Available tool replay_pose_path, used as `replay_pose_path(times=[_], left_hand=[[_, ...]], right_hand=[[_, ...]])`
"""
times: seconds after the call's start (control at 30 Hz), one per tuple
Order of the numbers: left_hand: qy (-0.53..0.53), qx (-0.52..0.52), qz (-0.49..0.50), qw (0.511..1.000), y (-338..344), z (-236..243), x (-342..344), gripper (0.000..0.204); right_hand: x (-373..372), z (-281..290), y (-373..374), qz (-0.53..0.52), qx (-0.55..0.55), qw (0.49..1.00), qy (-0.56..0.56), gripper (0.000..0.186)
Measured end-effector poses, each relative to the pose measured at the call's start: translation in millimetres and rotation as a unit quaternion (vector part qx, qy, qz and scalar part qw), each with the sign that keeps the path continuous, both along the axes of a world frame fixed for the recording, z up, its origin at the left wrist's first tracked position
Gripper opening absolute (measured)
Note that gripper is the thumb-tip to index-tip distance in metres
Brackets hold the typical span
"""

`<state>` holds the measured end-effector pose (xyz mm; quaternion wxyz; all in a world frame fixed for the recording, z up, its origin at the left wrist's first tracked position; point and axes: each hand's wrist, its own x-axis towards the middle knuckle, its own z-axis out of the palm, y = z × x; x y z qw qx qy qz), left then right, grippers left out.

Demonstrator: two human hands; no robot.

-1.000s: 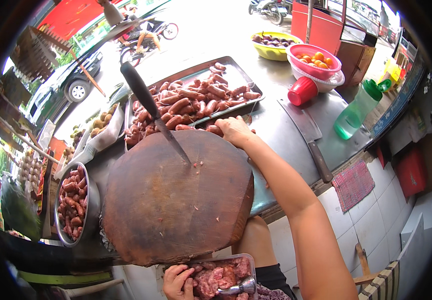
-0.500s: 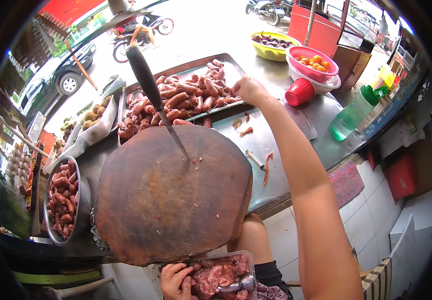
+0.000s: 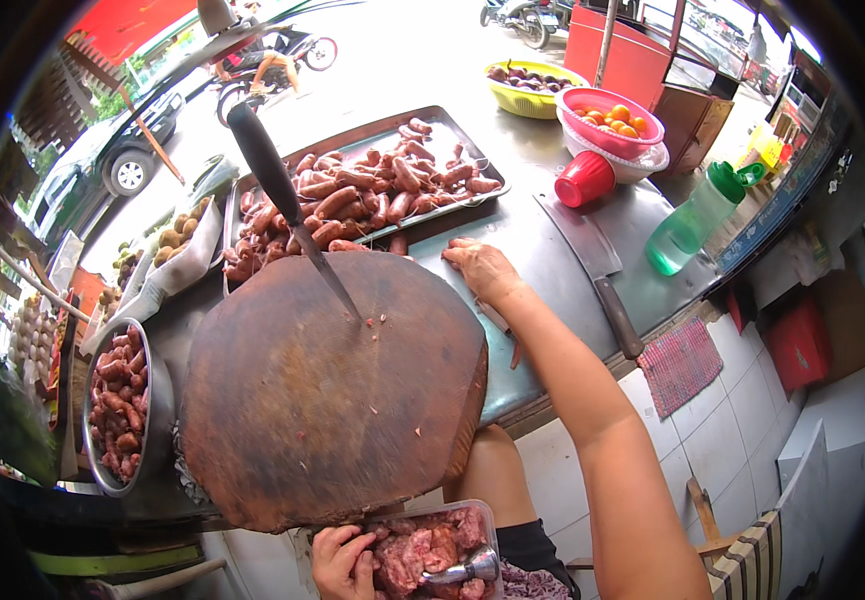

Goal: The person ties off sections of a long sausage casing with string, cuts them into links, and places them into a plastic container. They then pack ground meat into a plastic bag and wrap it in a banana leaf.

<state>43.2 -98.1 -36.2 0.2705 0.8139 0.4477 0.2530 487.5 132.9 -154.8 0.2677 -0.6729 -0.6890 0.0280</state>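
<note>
At the lower edge, my left hand (image 3: 345, 562) is closed on the side of a clear plastic container (image 3: 493, 518) of raw meat chunks (image 3: 422, 545); a shiny metal funnel-like piece (image 3: 464, 568) lies on the meat. My right hand (image 3: 482, 270) is low over the metal table (image 3: 527, 235), fingers bent and drawn together, covering the spot of some small scraps. What its fingertips hold is hidden. Beside my right wrist, a syringe-like tube (image 3: 492, 316) and a reddish strip (image 3: 516, 356) partly show. Behind that hand, a tray (image 3: 482, 193) holds many linked sausages (image 3: 372, 190).
A knife (image 3: 282, 190) stands upright in the round wooden chopping block (image 3: 332, 390). A cleaver (image 3: 592, 260) lies right of my forearm, near a green bottle (image 3: 694, 222), red cup (image 3: 584, 180) and pink basin (image 3: 607, 100). A metal bowl (image 3: 160, 410) of sausages stands left.
My right hand has come back from the sausage tray, nearer to me, and lowered to the table scraps. The cleaver, formerly behind my arm, now shows. My left hand stays at the container.
</note>
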Motion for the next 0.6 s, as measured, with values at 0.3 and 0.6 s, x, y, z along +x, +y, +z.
replay_pose_path(times=[0.3,0.6], left_hand=[[-0.085,0.007,0.035,0.996,-5,5,-12,0.019],[-0.079,-0.005,0.085,0.993,-7,10,-31,0.017]], right_hand=[[32,44,-68,-0.066,-0.137,0.982,0.110,0.023],[6,23,-105,-0.086,0.000,0.993,-0.084,0.014]])
